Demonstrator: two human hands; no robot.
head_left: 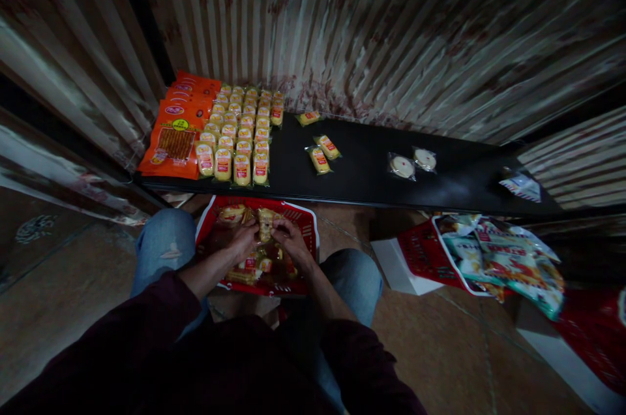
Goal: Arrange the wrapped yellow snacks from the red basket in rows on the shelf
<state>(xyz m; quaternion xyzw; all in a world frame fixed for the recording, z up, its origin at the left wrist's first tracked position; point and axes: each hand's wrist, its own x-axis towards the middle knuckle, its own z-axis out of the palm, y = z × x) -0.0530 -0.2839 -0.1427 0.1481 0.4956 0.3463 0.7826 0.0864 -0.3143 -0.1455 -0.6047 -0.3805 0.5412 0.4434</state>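
Between my knees sits a red shopping basket (316, 232) holding several small wrapped snacks. Over it, my left hand (243, 240) and my right hand (292, 240) close from both sides on pale yellow wrapped cakes (266, 222), seemingly a short row in clear film; how many I cannot tell. More yellow packets (244, 275) lie lower in the basket, partly hidden by my hands. Ahead, rows of upright yellow cake packets (242, 170) with red and white labels stand on a black shelf (352, 183), beside orange snack bags (176, 138).
Three loose yellow packets (320, 159) lie mid-shelf. Farther right are two round white wrapped biscuits (402, 167) and a small white-blue packet (521, 185). A second red basket (425, 255) with large snack bags (508, 258) stands right of my knee. Pleated curtain (342, 23) hangs behind.
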